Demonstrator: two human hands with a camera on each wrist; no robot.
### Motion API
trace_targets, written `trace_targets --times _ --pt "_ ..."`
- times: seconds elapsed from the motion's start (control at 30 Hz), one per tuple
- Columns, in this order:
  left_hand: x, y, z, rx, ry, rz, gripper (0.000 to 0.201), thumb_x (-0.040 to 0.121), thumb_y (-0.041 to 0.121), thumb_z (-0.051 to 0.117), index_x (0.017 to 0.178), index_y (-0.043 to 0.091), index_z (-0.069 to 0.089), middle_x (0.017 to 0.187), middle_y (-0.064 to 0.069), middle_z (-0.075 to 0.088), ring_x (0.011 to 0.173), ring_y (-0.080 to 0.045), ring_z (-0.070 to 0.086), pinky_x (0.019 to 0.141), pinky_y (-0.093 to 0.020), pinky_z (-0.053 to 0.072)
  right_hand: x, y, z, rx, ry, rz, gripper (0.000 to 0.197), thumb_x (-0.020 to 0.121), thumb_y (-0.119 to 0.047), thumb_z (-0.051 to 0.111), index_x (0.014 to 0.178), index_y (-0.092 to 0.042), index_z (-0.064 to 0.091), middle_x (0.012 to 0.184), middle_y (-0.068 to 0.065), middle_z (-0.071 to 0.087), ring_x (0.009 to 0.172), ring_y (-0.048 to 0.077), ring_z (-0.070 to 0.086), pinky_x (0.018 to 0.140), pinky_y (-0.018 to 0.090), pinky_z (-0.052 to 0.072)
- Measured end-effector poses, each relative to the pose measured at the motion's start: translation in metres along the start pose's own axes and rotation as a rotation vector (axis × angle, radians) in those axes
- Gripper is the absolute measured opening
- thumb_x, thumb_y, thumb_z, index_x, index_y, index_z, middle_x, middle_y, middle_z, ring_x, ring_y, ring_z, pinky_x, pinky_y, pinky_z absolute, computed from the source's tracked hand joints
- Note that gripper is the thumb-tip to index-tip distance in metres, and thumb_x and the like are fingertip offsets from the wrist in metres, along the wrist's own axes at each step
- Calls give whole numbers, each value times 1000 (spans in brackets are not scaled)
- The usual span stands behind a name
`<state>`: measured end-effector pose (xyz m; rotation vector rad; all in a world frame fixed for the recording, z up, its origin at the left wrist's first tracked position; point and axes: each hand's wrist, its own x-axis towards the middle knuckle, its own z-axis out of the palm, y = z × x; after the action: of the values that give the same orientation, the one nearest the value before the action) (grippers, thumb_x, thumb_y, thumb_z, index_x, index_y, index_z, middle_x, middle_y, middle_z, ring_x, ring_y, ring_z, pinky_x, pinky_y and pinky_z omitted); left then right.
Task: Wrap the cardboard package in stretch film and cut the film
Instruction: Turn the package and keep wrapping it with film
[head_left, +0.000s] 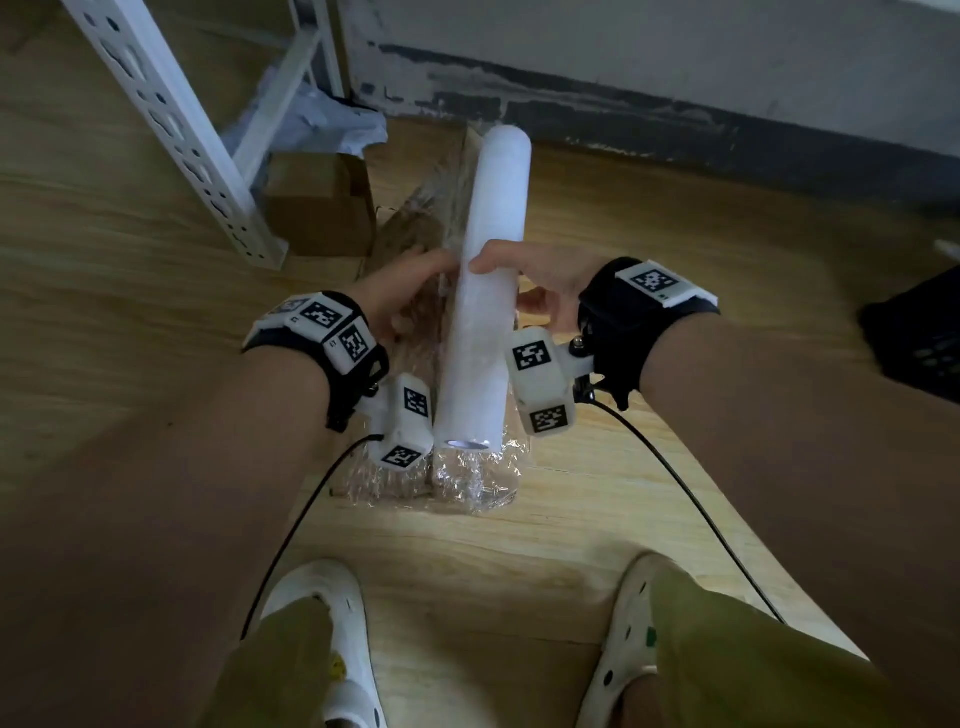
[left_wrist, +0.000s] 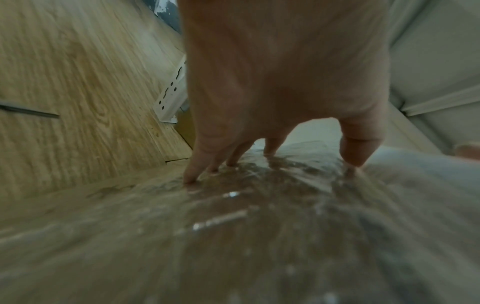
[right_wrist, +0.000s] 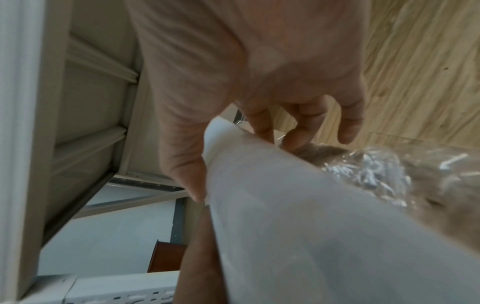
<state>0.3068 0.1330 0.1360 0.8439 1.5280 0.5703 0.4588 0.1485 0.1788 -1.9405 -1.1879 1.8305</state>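
A long flat cardboard package (head_left: 415, 223), covered in clear stretch film, lies on the wooden floor and runs away from me. The white stretch film roll (head_left: 496, 197) lies lengthwise over it. My right hand (head_left: 524, 280) grips the roll near its middle, thumb over the top and fingers curled under it. In the right wrist view the right hand (right_wrist: 249, 144) wraps the roll (right_wrist: 311, 226), with the filmed package (right_wrist: 389, 174) behind. My left hand (head_left: 410, 291) presses on the package left of the roll. In the left wrist view its fingertips (left_wrist: 192, 174) push on the glossy film over the package (left_wrist: 259, 236).
A white perforated shelf upright (head_left: 171, 119) stands at the left, with a small brown box (head_left: 317, 202) and crumpled plastic (head_left: 322, 124) behind it. A dark basket (head_left: 914, 338) sits at the right edge. My feet in white shoes (head_left: 322, 623) stand near the package's near end.
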Motion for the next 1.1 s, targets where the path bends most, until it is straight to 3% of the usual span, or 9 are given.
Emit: trace_targets --times 0.13,0.23,0.37,0.57,0.7,0.83,0.93,1.03,1.1 --pt "-2 4 2 57 -41 44 76 82 42 60 145 15 28 128 -21 48 91 -25 61 58 -28 48 -11 -8 -2 -106 13 -30 38 60 -38 78 87 -14 63 90 5 64 93 24 58 97 37 43" --pt "-6 9 7 189 -58 73 99 66 56 64 148 23 19 132 -28 50 105 -47 58 78 -55 53 -9 -7 -2 -117 84 -55 68 37 -44 78 96 -12 66 99 8 67 93 23 61 98 43 46" --pt "-7 7 3 425 -32 212 87 93 45 51 147 39 -17 150 -8 36 109 -29 58 78 -36 54 -8 -3 6 -76 85 -72 66 47 -35 74 108 -9 63 99 10 70 83 24 67 91 43 54" --pt "0 7 -7 555 -90 327 67 100 28 39 148 44 -5 142 -13 45 84 -26 61 59 -29 49 -7 -7 12 -37 53 -36 53 60 -28 77 106 -8 60 108 13 70 93 27 69 90 44 55" --pt "2 3 -15 566 -85 315 61 100 27 36 149 44 4 136 -19 50 94 -33 61 67 -32 49 -4 -10 9 20 -36 40 43 79 -18 74 116 -6 55 95 10 68 66 20 68 70 27 56" --pt "3 1 -18 590 -100 342 57 102 29 34 150 40 5 132 -21 52 73 -21 60 56 -28 47 -3 -14 9 -71 -26 63 24 79 -18 71 96 -10 57 89 9 61 83 24 59 80 33 45" --pt "0 1 -18 579 -116 363 56 103 25 34 152 31 6 140 -21 46 91 -30 61 72 -27 45 -3 -19 11 -150 -8 68 23 77 -20 70 91 -9 54 90 11 59 84 24 56 87 34 47" --pt "-3 -1 -18 609 -75 347 58 103 28 35 153 29 5 142 -22 44 120 -40 51 95 -41 43 -4 -23 12 -220 13 65 22 79 -22 67 84 -7 52 88 12 56 84 24 55 97 40 46" --pt "-7 -1 -18 617 -67 342 58 103 30 35 153 29 5 140 -24 46 122 -43 49 98 -45 42 -5 -26 13 -250 18 76 22 82 -22 65 82 -7 49 88 12 55 89 24 54 100 40 45"
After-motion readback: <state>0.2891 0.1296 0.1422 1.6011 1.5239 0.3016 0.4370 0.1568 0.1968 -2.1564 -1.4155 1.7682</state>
